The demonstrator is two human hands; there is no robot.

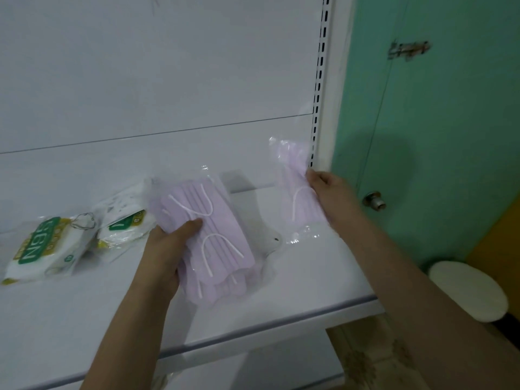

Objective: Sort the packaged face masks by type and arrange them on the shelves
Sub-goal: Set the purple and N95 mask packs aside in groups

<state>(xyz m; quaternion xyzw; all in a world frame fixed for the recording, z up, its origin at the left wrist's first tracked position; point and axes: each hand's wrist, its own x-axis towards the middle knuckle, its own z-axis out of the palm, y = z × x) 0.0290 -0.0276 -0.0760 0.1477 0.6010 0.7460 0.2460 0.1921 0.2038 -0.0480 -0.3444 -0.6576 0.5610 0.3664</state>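
The left hand (171, 243) gripped a clear, crinkly plastic pack of pleated lilac masks (213, 240), thumb laid on its front beside the thin white ear loops, its lower end over the smooth white shelf (309, 282). The right hand (327, 192) pinched a second lilac pack (298, 192) by its edge, upright near the shelf's right end. Further left, two soft white packs lay flat on the shelf: one with a green label (42, 249), another (123, 223) just beside it. Behind stood a slotted metal upright (319, 80) and a green door (436, 122).
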